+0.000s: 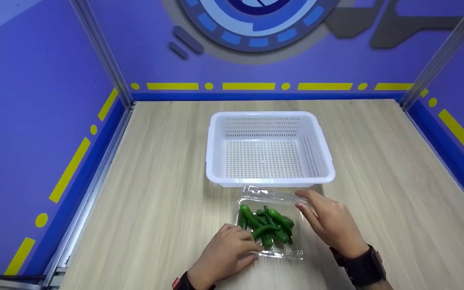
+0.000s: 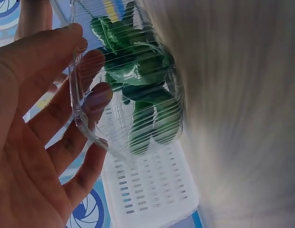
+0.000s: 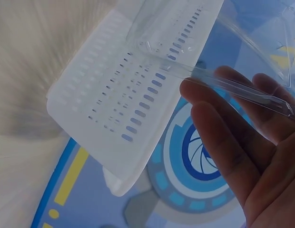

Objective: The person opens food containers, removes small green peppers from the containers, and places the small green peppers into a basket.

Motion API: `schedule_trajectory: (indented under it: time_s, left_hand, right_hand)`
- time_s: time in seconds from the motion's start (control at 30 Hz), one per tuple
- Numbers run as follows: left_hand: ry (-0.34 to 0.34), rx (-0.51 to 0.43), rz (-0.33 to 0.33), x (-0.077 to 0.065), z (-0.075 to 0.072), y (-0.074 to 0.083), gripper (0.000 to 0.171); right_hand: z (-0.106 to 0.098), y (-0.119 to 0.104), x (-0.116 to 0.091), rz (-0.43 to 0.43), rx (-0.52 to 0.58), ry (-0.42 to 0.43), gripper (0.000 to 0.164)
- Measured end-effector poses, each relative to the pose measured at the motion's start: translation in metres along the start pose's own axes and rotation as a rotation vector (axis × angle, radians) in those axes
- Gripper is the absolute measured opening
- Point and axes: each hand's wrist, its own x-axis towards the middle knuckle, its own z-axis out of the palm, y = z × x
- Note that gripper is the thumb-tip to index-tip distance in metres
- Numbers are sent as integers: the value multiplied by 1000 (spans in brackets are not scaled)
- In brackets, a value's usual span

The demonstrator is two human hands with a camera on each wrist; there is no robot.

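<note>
Left hand [image 1: 232, 251]: the fingers and thumb are bent about the near-left edge of the clear container [image 1: 284, 255] and grip its rim. Right hand [image 1: 332, 221]: the fingers are partly bent, with the index finger and thumb at the far-right corner of the same container; whether they pinch the plastic or only touch it cannot be told.

The green peppers [image 1: 271, 228] lie piled inside the container, which rests on the tabletop [image 1: 167, 173] between the two hands. A clear flap [image 1: 272, 195] stands along the container's far edge; whether it is fully unfastened is unclear. Directly beyond is the white basket [image 1: 270, 181], upright, with no peppers in it.

Step in hand, as judged: steadying the container and working its lid at the far corner. The next move calls for a firm left-hand hold and a light lift at the right corner, keeping the container level so that no peppers spill.
</note>
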Motion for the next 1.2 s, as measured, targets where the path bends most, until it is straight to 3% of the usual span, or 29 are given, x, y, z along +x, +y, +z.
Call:
schedule_trajectory:
  time_s: [0.4, 0.63, 1.2]
  left_hand:
    - [22, -35, -27, -6, -8, -11, 14]
    - [-17, -106, -65, -11, -13, -16, 12]
    - [-68, -82, -168, -12, -22, -37, 18]
  right_hand:
    - [-10, 1, 0, 69, -23, 11, 23]
    - [-19, 4, -5, 70, -26, 58, 19]
    - [-41, 16, -49, 158, -103, 116, 4]
